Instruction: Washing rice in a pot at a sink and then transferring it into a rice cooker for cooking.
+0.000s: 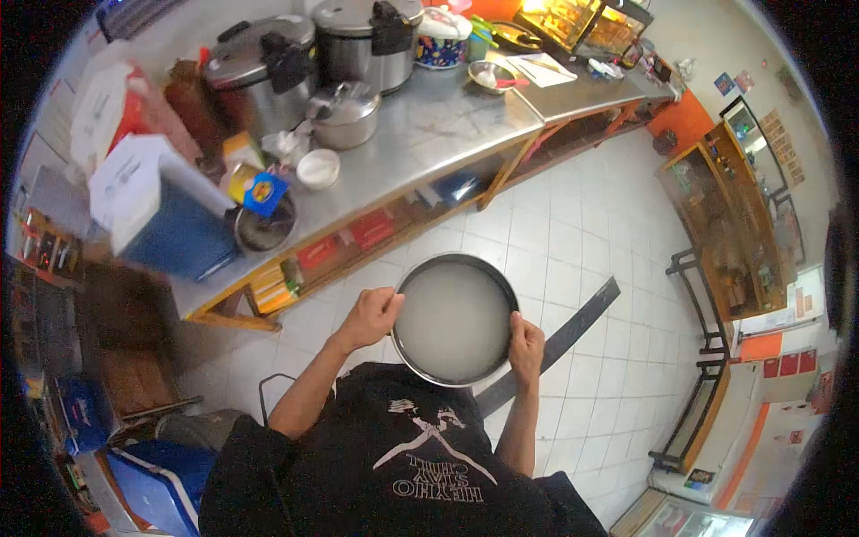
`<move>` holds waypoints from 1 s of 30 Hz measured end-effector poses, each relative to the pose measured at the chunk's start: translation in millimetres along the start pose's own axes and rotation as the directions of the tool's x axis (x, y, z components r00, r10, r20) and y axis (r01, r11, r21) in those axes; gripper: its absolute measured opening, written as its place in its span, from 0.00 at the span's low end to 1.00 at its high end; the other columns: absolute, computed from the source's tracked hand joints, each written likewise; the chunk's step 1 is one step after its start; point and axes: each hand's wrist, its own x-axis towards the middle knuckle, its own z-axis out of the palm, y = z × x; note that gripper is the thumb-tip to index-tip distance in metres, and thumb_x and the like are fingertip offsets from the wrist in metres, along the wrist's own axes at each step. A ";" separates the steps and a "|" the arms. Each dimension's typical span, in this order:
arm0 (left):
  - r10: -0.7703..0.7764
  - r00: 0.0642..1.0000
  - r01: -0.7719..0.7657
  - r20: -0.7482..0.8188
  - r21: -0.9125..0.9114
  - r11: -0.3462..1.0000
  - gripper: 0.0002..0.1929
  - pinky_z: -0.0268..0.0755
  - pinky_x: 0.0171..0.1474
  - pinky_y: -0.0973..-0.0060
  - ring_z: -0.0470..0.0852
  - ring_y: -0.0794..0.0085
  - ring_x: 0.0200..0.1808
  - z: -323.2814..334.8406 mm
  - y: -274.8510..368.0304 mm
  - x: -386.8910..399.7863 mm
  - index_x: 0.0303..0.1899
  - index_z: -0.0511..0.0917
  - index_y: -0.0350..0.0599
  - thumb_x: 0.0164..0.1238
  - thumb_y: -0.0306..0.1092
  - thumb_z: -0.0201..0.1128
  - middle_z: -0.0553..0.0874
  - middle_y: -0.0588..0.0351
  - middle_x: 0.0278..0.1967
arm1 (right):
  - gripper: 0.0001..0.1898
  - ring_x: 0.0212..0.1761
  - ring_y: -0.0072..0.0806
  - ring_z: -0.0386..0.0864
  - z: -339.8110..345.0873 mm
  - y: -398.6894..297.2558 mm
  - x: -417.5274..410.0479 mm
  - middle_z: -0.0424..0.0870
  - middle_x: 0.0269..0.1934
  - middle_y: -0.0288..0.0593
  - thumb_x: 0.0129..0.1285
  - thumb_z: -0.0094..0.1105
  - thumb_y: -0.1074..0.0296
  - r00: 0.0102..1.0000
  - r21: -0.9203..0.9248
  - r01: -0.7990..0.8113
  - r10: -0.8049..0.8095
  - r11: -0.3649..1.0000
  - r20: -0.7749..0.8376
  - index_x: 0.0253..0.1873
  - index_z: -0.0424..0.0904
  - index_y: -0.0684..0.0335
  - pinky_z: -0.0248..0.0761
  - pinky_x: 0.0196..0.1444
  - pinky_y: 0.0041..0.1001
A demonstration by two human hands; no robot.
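A round metal pot [456, 321] with cloudy whitish liquid in it is held up before my torso, above the tiled floor. My left hand [374, 314] grips its rim on the left side, fingers curled in. On the right side my right hand [527, 342] holds the rim, thumb on top. Whether anything lies under the liquid cannot be told. The pot is apart from the metal counter, which stands ahead and to the left.
The steel counter [416, 141] carries large rice cookers [366, 50], a lidded pot [345, 121], a white bowl [318, 169] and a blue-and-white cooler box [168, 215]. A dark strip [580, 322] crosses the floor. A wooden cabinet [711, 228] and benches line the right wall.
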 end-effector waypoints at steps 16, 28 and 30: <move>-0.065 0.949 0.096 -0.308 0.089 0.991 0.20 0.63 0.30 0.57 0.70 0.48 0.23 61.4 -75.1 388.4 0.27 0.69 0.34 0.73 0.41 0.55 0.74 0.38 0.23 | 0.29 0.19 0.16 0.57 67.2 44.9 500.4 0.61 0.14 0.28 0.73 0.53 0.51 0.941 -0.048 0.244 -0.225 0.969 0.253 0.19 0.68 0.67 0.52 0.20 0.27; -0.215 0.829 0.275 -0.516 0.042 0.960 0.20 0.61 0.26 0.57 0.72 0.48 0.20 52.5 -141.1 538.5 0.25 0.69 0.34 0.74 0.40 0.55 0.74 0.39 0.19 | 0.30 0.19 0.30 0.59 171.0 31.8 716.8 0.61 0.16 0.51 0.73 0.51 0.48 0.784 -0.154 0.270 -0.124 0.951 0.608 0.24 0.67 0.73 0.59 0.25 0.38; -0.259 0.785 0.346 -0.563 0.051 0.937 0.20 0.62 0.28 0.57 0.72 0.49 0.21 53.1 -147.5 548.4 0.25 0.69 0.34 0.75 0.40 0.53 0.74 0.39 0.20 | 0.30 0.19 0.34 0.59 186.4 26.9 739.4 0.64 0.16 0.56 0.73 0.51 0.49 0.760 -0.154 0.345 -0.180 0.926 0.624 0.25 0.70 0.73 0.60 0.26 0.41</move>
